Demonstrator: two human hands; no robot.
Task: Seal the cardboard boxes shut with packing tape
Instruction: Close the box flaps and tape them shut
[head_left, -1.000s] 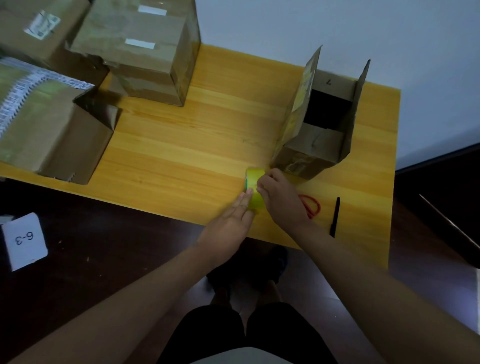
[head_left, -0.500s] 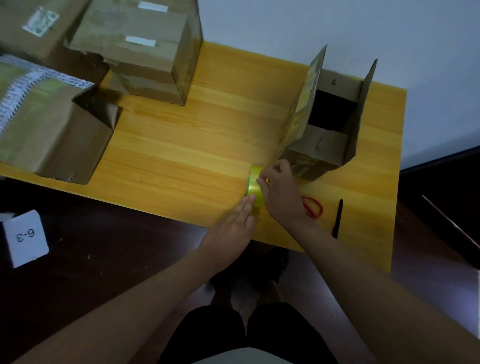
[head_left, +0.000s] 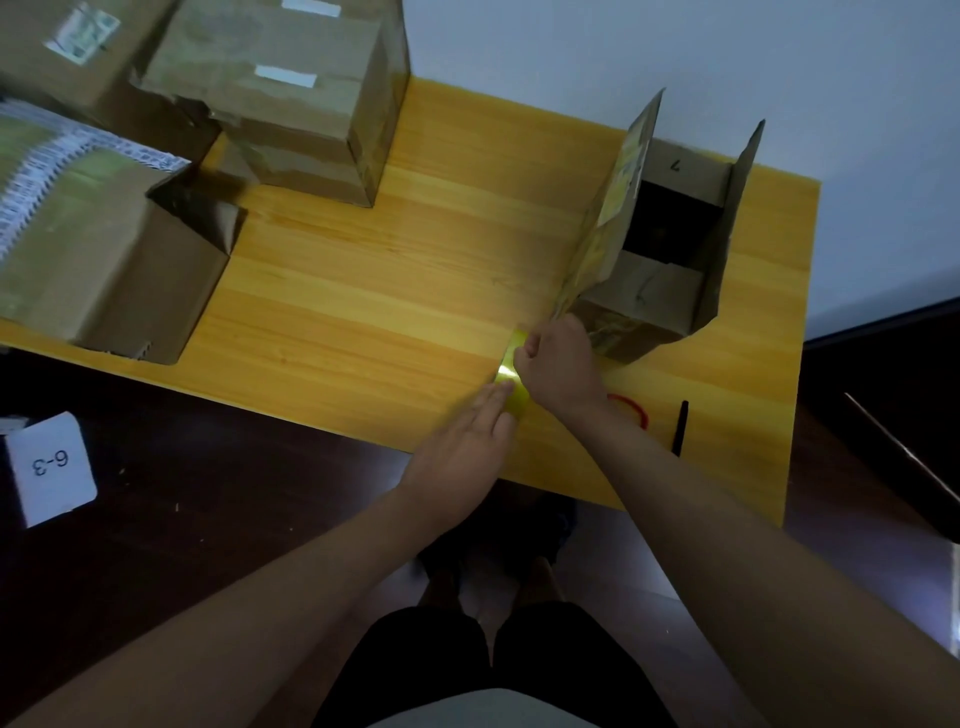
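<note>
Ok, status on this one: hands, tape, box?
Right hand grips tape roll; left hand flat against it. Open box flaps up, unsealed. Nothing in the way.

I see a yellow tape roll (head_left: 511, 376) on the honey-yellow wood-grain surface (head_left: 395, 291), brown cardboard boxes (head_left: 291, 98) at ten o'clock, and a red band (head_left: 631, 408) at four.

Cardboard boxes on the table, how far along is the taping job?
Done, apparently: the stacked box at the back is closed, with pale strips on top. In hand: the right hand grips the yellow tape roll while the left hand lies flat against it. Left: the open box has its flaps upright, untaped; the side box gapes open too.
</note>
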